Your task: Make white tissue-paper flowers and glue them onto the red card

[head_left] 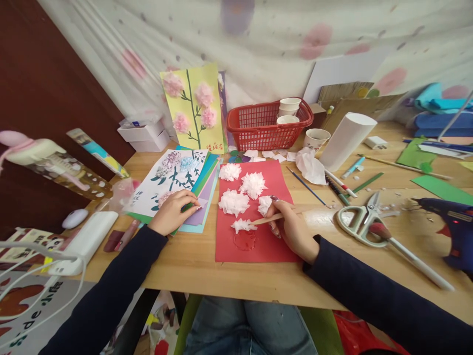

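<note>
A white curtain with pink and grey spots is hung behind a light wooden desk. On the desk, a rectangular sheet of red paper is laid flat and taken as the clock's centre. At 11 o'clock, a yellow card with pink tissue flowers is stood upright; near 12, a red plastic mesh basket is seen with white paper cups inside. Coloured papers and a floral picture are spread between 9 and 10 o'clock, and a white paper cylinder is stood leaning at 2. Near 3 o'clock, pale-handled scissors are placed, with a dark blue glue gun farther out.

The left hand is rested on the coloured papers at 9 o'clock, its fingers loosely bent and slightly parted. In the right hand, over the sheet's 3 o'clock side, a flat wooden stick is pinched between the fingers, its tip directed towards 9 o'clock. Five ruffled white tissue clumps are seen on the red sheet; the stick's tip is positioned at the lowest clump, beside a glossy clear ring at 6 o'clock.
</note>
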Demonstrator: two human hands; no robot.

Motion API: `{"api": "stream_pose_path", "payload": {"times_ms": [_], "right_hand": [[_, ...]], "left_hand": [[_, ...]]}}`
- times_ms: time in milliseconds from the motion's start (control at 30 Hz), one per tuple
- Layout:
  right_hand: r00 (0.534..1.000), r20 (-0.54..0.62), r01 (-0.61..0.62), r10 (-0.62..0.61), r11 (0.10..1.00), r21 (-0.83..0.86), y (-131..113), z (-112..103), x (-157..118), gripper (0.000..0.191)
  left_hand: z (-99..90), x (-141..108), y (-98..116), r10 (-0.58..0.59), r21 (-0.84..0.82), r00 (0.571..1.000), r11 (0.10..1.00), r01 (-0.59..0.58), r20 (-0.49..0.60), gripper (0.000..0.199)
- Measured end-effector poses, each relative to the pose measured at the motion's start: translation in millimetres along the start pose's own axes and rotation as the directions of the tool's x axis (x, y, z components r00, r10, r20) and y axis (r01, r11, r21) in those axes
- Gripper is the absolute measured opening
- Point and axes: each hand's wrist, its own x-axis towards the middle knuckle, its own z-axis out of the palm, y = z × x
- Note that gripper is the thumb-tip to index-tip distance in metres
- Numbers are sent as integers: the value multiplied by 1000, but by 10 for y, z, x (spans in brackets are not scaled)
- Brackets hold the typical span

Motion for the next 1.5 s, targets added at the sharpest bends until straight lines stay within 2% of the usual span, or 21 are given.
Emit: {"api": "stream_pose_path", "payload": {"times_ms": [233, 533, 667, 900, 1000, 1167, 1367, 1433, 1500], "right_hand": [[1000, 4, 3, -3, 1000, 9, 5, -4, -7, 42], [1000, -3, -13, 13, 1000, 8, -16, 6, -11, 40], [1000, -11, -24, 24, 1000, 9, -25, 11, -15, 39], [1000, 3, -6, 6, 1000, 11, -19, 13, -11, 41], [1000, 8, 2, -2, 1000, 21, -16, 10, -10, 41], [998, 50, 35, -37, 999, 34, -47, 25, -21, 36], [995, 81, 49, -52, 998, 45, -39, 24, -16, 36], [994, 85, 66, -70, 996, 51, -28, 14, -14, 40], [990, 101, 97, -100, 994, 42, -31, 7, -23, 45]], "left_hand": [[-74, 191, 15, -119, 38, 990, 992, 117, 74, 22], [-9, 197, 44, -173, -11, 985, 985, 173, -5, 17], [57, 191, 26, -144, -5, 990, 990, 144, -1, 14], [171, 157, -12, -78, 162, 997, 984, 80, -21, 11], [157, 159, -21, -100, 117, 995, 988, 102, -23, 11], [134, 156, -34, -151, 26, 983, 988, 155, -106, 11], [152, 185, -32, -147, 47, 986, 987, 151, -77, 11], [134, 205, -5, -196, -5, 976, 981, 196, -99, 10], [100, 230, 62, -276, -134, 951, 957, 258, -140, 10]]}}
